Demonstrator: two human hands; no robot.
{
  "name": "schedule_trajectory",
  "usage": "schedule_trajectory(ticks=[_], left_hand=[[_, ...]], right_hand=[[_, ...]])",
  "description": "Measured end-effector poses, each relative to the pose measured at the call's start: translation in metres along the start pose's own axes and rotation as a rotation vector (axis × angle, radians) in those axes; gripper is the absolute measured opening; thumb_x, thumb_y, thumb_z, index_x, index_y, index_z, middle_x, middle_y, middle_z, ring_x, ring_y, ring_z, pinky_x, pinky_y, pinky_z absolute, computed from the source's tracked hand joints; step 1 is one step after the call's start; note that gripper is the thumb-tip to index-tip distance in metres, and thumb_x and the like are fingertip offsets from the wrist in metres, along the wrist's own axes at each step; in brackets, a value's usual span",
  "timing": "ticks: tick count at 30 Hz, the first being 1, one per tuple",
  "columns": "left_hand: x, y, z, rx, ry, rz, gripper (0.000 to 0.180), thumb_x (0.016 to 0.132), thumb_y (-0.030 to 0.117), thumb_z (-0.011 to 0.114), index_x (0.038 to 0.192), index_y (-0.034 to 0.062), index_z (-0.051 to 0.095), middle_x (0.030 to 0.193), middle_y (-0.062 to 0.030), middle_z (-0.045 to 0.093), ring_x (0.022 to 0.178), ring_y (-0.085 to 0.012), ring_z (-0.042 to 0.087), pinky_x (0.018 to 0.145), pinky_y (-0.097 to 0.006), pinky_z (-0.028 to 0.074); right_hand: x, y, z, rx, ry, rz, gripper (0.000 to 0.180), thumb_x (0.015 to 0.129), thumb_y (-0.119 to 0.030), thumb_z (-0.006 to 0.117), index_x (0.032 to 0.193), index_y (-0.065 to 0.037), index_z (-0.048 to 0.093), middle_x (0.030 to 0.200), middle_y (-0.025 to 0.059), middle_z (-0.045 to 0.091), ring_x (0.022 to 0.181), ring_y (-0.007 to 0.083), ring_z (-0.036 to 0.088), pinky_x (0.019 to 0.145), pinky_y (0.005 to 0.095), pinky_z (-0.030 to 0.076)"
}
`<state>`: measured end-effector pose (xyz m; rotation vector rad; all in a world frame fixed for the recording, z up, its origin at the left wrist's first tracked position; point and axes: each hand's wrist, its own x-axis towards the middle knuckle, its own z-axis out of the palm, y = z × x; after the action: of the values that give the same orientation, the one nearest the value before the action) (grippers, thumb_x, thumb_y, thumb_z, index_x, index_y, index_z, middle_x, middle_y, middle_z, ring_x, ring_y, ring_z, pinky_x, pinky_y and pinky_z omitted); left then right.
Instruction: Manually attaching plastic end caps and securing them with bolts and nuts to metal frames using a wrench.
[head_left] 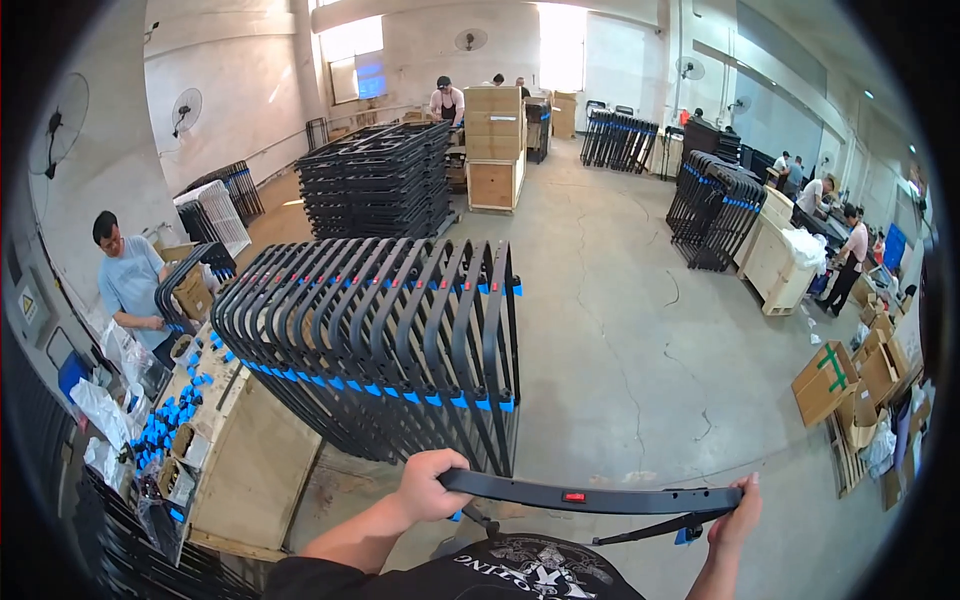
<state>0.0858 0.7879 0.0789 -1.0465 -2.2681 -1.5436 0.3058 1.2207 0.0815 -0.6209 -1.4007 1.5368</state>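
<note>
Just in front of my body I hold a black metal frame (pixel 640 498) by both ends of its curved top bar, which carries a small red piece at its middle. My left hand (pixel 432 486) is wrapped round the bar's left end. Around its right end my right hand (pixel 738 512) is closed. Lower parts of the frame, with a bit of blue, hang under the bar, partly hidden by my shirt. Ahead and to the left stands a long row of similar black frames (pixel 375 310) with red pieces and blue clips, the nearest close to my left hand.
A wooden workbench (pixel 255 455) at left bears a heap of blue clips (pixel 165 430); a person (pixel 130 285) works behind it. Further off are stacked black frames (pixel 375 180) and a wooden crate (pixel 494 150). Cardboard boxes (pixel 825 382) and a pallet (pixel 848 455) lie at right.
</note>
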Motion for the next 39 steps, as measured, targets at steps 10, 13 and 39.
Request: schedule_trajectory(ticks=[10,13,39], left_hand=[[0.109,-0.06,0.044,-0.109,-0.068,-0.007,0.025,0.066,0.007,0.082,0.083,0.0063,0.064,0.07,-0.0076,0.064,0.062,-0.023,0.064,0.057,-0.032,0.048],[0.132,-0.084,0.044,-0.153,-0.056,-0.013,0.028,0.066,0.011,0.084,0.084,0.0066,0.064,0.07,-0.0086,0.063,0.062,-0.0259,0.063,0.057,-0.034,0.048],[0.192,-0.133,0.211,0.241,0.746,-0.671,0.038,0.082,0.032,0.084,0.086,0.0028,0.059,0.069,0.0007,0.057,0.062,-0.008,0.05,0.055,-0.026,0.042]], right_hand=[[0.145,0.008,0.08,-0.036,-0.117,-0.096,0.048,0.109,-0.041,0.039,0.078,-0.006,0.048,0.075,0.0034,0.046,0.074,0.0151,0.047,0.072,0.0314,0.041],[0.186,0.026,0.125,-0.049,-0.164,-0.083,0.046,0.109,-0.04,0.041,0.078,-0.007,0.047,0.073,0.0031,0.045,0.072,0.0157,0.047,0.072,0.0318,0.042],[0.449,0.28,0.579,-0.08,-1.307,0.216,0.044,0.103,-0.036,0.056,0.068,-0.009,0.052,0.068,-0.0061,0.044,0.067,0.0058,0.038,0.06,0.027,0.029]])
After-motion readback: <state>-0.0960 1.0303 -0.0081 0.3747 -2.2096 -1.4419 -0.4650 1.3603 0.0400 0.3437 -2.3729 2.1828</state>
